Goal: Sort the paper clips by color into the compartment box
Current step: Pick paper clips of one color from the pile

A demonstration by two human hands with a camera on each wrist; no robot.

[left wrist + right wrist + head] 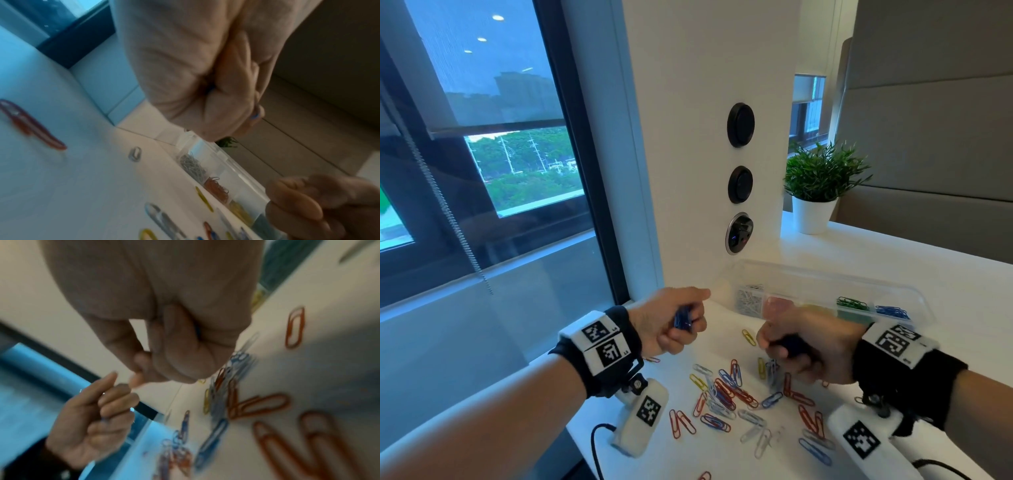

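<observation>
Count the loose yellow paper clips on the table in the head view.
3 yellow clips: one near the compartment box, one beside the right hand, one at the pile's left edge. Others may be buried.

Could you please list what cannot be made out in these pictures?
- Head view: how many blue clips the left hand holds; its fingers cover them.
- Head view: what the right hand grips; a dark blur.
- Head view: box near compartments; right hand hides part.
- Wrist views: clip details, lost to motion blur.
</observation>
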